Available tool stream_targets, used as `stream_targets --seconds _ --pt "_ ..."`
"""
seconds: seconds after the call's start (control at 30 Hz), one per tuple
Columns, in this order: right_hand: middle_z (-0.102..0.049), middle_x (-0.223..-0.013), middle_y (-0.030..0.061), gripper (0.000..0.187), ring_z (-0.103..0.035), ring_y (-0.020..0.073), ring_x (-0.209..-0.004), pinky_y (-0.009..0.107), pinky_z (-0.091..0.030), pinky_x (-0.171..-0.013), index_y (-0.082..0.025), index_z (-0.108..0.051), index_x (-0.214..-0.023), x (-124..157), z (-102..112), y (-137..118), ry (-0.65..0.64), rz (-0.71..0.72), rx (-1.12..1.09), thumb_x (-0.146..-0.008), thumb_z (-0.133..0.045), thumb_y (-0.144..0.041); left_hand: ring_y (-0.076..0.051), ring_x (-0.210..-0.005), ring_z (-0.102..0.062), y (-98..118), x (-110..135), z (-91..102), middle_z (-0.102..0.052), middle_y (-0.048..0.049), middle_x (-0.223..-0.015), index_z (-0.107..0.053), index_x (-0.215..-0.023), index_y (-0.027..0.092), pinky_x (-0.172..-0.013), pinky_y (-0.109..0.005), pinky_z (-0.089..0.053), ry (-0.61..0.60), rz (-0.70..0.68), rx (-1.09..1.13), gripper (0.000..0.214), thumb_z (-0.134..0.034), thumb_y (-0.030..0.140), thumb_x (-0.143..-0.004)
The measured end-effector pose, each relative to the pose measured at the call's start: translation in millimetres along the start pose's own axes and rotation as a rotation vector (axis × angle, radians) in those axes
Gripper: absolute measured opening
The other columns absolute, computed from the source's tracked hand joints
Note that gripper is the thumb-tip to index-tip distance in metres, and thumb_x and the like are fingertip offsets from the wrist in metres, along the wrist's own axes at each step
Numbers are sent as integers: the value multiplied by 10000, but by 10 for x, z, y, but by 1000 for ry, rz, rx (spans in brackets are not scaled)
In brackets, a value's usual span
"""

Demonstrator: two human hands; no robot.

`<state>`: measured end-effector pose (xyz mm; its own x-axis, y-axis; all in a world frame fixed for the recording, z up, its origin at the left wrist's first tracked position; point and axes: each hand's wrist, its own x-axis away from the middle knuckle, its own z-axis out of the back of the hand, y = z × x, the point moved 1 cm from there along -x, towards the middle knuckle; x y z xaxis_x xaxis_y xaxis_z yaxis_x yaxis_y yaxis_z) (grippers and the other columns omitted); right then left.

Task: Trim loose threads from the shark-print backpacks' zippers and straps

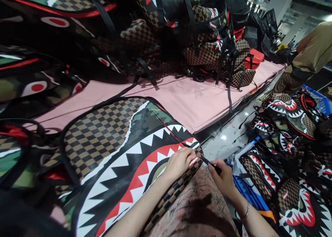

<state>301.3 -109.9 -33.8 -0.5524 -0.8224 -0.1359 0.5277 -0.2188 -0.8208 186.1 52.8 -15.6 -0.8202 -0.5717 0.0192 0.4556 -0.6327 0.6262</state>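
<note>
A large bag (95, 136) with brown check, camouflage and a red-and-white shark-mouth print lies in front of me, its near edge over my patterned lap. My left hand (178, 162) rests on its right end, fingers bent and closed on the check-patterned edge. Just to the right, my right hand (221, 176) is closed around a slim black tool (214, 167), whose narrow tip meets the bag's edge by my left fingertips. What kind of tool it is, I cannot make out. A bracelet (246, 209) circles my right wrist.
Similar bags (199, 54) are piled on the pink-covered table (192, 98). More shark-print bags (295, 195) heap at right, by a blue crate (251, 192). Another person (308, 57) stands at the upper right. Grey floor (223, 136) shows between table and heap.
</note>
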Motion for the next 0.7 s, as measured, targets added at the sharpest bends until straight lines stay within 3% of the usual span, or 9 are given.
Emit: stream_targets --seconds 0.2,0.37,0.47,0.53,0.63,0.7 --pt "-576 -649 1 216 -497 128 -538 233 -327 -531 -170 -564 -880 -115 -35 -201 -87 90 164 -856 -453 -354 -181 -734 -546 42 44 -91 -597 -42 -757 -571 -750 188 -672 -289 -398 142 -92 -57 257 -370 291 -871" --pt "-532 -602 -20 228 -462 115 -524 220 -326 -508 -174 -571 -788 -149 -36 -148 -101 -26 10 -836 -478 -377 -182 -722 -540 88 84 -65 -603 -45 -743 -594 -743 179 -681 -301 -397 205 -77 36 295 -368 318 -872" --pt "-505 -594 -30 239 -445 106 -531 215 -345 -504 -174 -562 -756 -112 -23 -21 -23 -149 -169 -809 -507 -400 -162 -729 -555 102 22 25 -616 -30 -736 -608 -680 183 -703 -284 -419 129 -17 271 423 -287 355 -896" --pt "-460 -549 -48 241 -410 96 -494 209 -333 -473 -174 -553 -755 -73 -18 60 20 -240 -260 -790 -524 -411 -177 -833 -555 97 -61 79 -631 -38 -837 -648 -739 191 -788 -312 -414 97 -24 309 423 -289 354 -892" --pt "-386 -488 -73 237 -345 81 -440 201 -276 -420 -175 -541 -747 -28 -16 108 -5 -327 -334 -772 -541 -410 -221 -968 -509 71 -199 91 -607 -51 -1002 -673 -897 225 -879 -383 -373 44 -54 219 251 -468 340 -812" --pt "-384 -489 -74 228 -341 81 -443 201 -263 -417 -176 -545 -752 -21 -9 81 -20 -330 -325 -766 -547 -403 -228 -954 -511 52 -268 49 -609 -44 -973 -686 -819 237 -871 -399 -372 -48 -69 201 157 -562 296 -741"
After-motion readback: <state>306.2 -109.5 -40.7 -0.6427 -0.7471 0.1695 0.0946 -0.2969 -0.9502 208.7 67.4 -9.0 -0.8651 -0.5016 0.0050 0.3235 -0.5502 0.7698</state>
